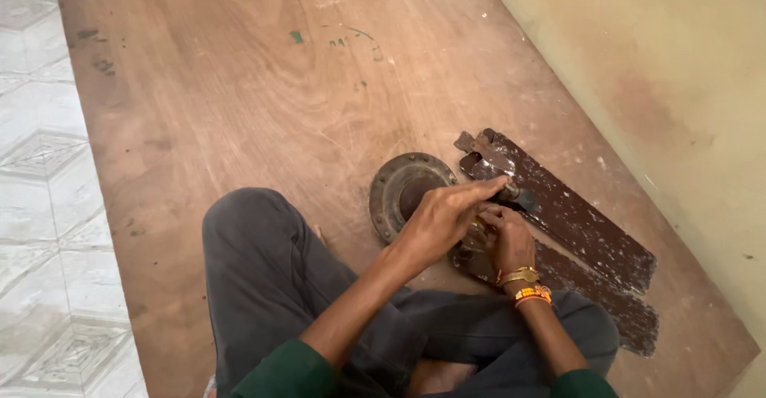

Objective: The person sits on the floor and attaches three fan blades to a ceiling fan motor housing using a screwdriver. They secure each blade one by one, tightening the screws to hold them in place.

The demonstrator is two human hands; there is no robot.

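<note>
The wooden board (239,87) fills most of the frame, bare across its upper left; a wall (678,63) borders it at right; two brown blades (574,222) lie at lower right; the round metal hub (403,191) sits at centre, under the hands; the left hand (443,218) pinches a small dark tool (519,199); the right hand (507,242) is curled on the hub's edge.

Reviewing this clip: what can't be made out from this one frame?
Head view only:
- What the left hand pinches near the dark tool: fingers cover it.
- What the right hand grips: hidden under the left hand.
- Middle of the round metal disc: partly blocked by the left hand.
- Near ends of the brown blades: behind the wrists.
</note>
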